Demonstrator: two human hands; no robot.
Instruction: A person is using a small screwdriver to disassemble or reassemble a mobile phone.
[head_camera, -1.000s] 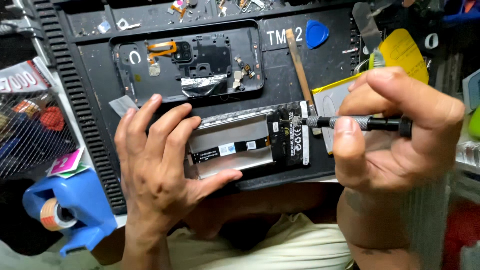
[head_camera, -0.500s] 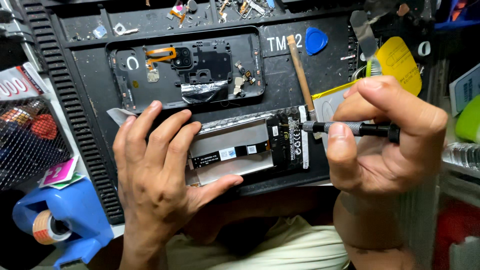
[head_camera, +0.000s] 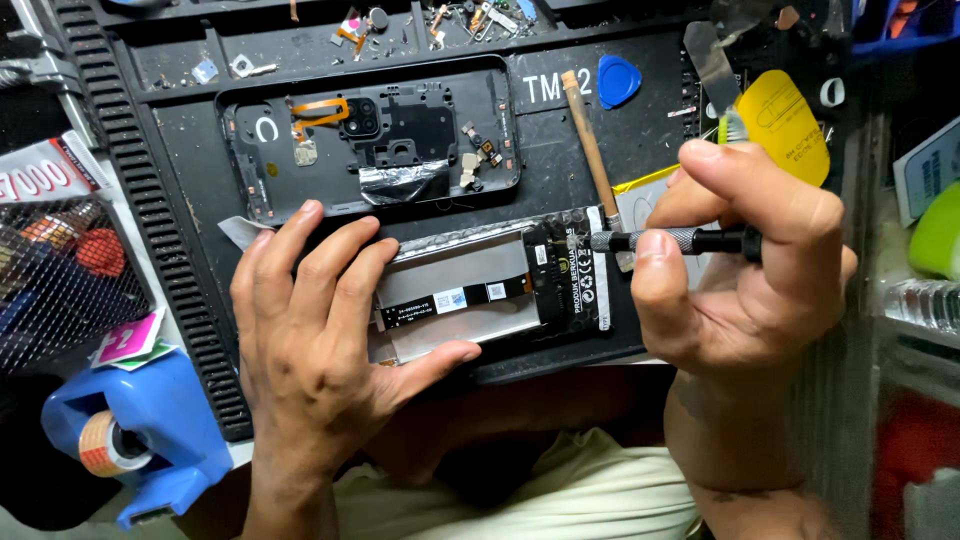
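We see the left hand (head_camera: 320, 340) lying flat, fingers spread and released, pressing down on the opened phone (head_camera: 490, 295) that rests at the near edge of the black work mat (head_camera: 190, 250) on the counter. The right hand (head_camera: 750, 270) has its grip clenched around a slim screwdriver (head_camera: 670, 240), whose tip meets the phone's right end. A detached back cover (head_camera: 370, 140) lies just beyond, toward the mat's far edge.
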